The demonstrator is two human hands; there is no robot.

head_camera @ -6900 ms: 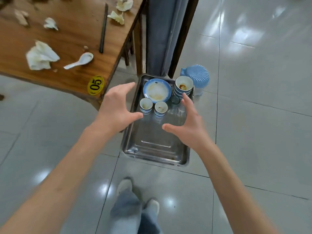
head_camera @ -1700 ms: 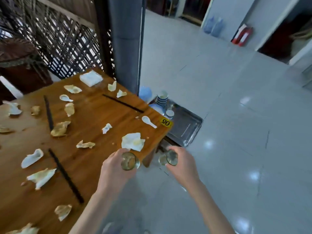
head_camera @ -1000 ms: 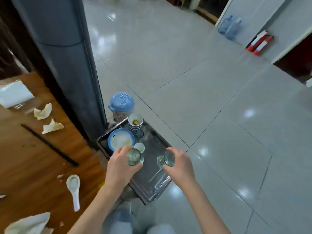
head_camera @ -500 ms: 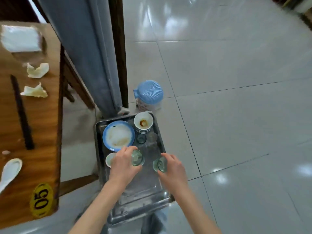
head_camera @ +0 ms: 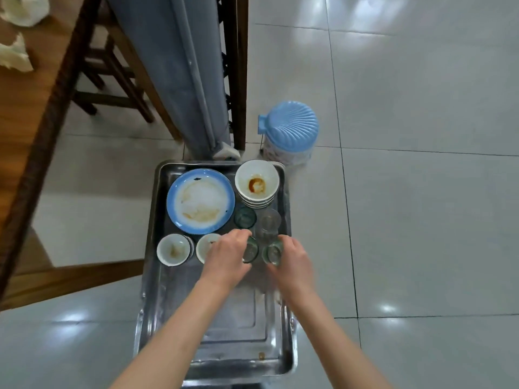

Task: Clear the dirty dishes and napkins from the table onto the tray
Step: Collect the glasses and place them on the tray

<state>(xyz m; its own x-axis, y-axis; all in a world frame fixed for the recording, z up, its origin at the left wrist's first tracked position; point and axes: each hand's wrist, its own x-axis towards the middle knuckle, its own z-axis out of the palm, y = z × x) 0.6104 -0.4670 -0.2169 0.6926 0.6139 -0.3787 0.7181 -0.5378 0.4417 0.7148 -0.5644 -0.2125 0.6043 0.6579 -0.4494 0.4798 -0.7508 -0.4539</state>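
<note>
Wooden table [head_camera: 19, 113], far left: crumpled napkins [head_camera: 14, 56] remain uncleared. Steel tray [head_camera: 224, 327] on floor already holds plate [head_camera: 200, 200], stacked bowls [head_camera: 257, 183], cups. Left hand [head_camera: 224, 256] and right hand [head_camera: 295, 262] each grip a glass [head_camera: 250, 249] at the tray's middle, not yet released.

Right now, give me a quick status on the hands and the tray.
Left hand and right hand each grip a small clear glass. Both over the steel tray, beside two glasses already down. Nothing blocking.

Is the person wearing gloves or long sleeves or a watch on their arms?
No. Both the left hand and the right hand are bare, with no gloves. The forearms are bare too: no sleeves, watch, bracelet or rings show anywhere in the head view.
</note>
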